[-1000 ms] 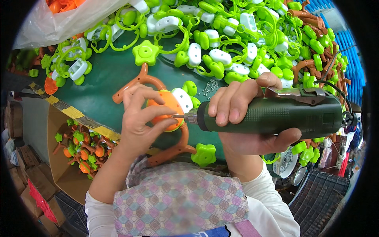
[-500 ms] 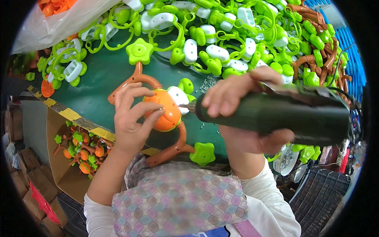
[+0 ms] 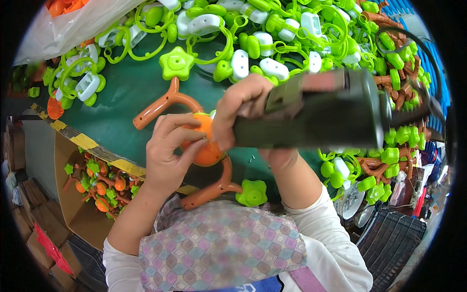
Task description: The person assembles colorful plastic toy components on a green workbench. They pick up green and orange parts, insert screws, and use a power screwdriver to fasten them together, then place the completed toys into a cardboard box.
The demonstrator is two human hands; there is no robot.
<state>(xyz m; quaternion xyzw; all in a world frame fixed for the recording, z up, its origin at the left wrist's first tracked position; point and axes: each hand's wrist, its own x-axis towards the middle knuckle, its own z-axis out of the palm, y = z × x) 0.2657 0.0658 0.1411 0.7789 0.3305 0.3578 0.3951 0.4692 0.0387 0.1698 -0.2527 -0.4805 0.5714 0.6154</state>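
An orange rounded toy body point(image 3: 208, 155) with brown branch-like arms point(image 3: 219, 187) and green star-shaped ends point(image 3: 176, 63) lies on the green tabletop. My left hand point(image 3: 170, 146) rests against the orange body from the left, its index finger and thumb pinched on a tiny silvery piece that looks like a screw point(image 3: 205, 138). From the right, my right hand point(image 3: 245, 104) grips a dark cylindrical electric screwdriver point(image 3: 316, 117), held nearly level and blurred. The tool's tip is hidden behind my right fingers, close against the orange body.
Green and white plastic parts point(image 3: 272, 68) are heaped along the table's far side, with brown branch pieces at the right. A few loose screws point(image 3: 252, 158) lie beside the toy. Left of the yellow-taped table edge point(image 3: 83, 141), a cardboard box point(image 3: 65, 194) holds similar toys.
My right hand and the screwdriver have moved left, over the orange body, and the tip is now covered. My left hand has shifted slightly right and down, keeping its pinch.
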